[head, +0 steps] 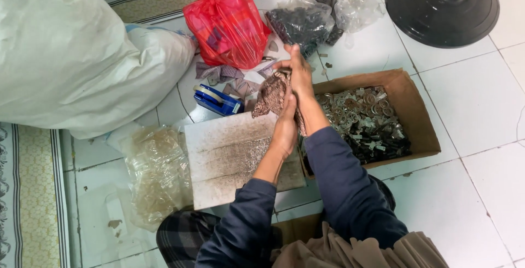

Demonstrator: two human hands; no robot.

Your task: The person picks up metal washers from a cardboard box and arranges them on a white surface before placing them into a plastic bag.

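Both of my hands meet over the floor above a white, stained board [229, 153]. My left hand [285, 128] grips the lower part of a brown patterned cloth piece [272, 94]. Stretched forward, my right hand [299, 71] pinches the top of the same cloth with its fingers. The cloth hangs between the two hands, just left of a cardboard box [415, 109] filled with small metal parts [363, 120].
A red plastic bag [227, 22], clear bags of dark pieces [306, 19], a blue tape dispenser [217, 100] and loose cloth scraps [219, 73] lie ahead. A big white sack [71, 54] is left, a clear bag [156, 172] beside the board, a black fan base [442, 6] top right.
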